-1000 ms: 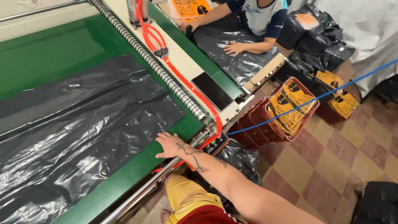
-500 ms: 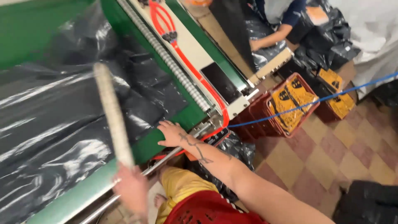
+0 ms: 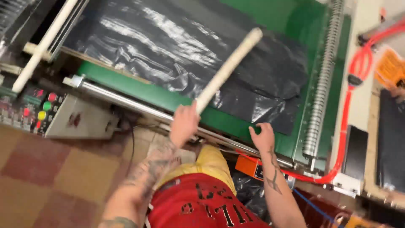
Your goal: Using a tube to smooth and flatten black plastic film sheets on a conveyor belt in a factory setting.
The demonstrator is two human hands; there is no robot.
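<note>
Two hands: left (image 3: 184, 123) grasping a pale stick (image 3: 228, 69), right (image 3: 263, 136) released (fingers spread) on the green table's edge (image 3: 236, 123).

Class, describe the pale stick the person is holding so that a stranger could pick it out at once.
Start at the green machine bed covered in black plastic sheeting. Above it, the left hand grips the stick, slanting up to the right. Unlike the white tube at the far left, it is held aloft.

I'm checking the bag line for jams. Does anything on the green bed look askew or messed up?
The black plastic sheet lies wrinkled and bunched on the green bed, not flat. The left hand holds a pale stick slanted above it; the right hand rests at the bed's edge. No tear is visible.
</note>
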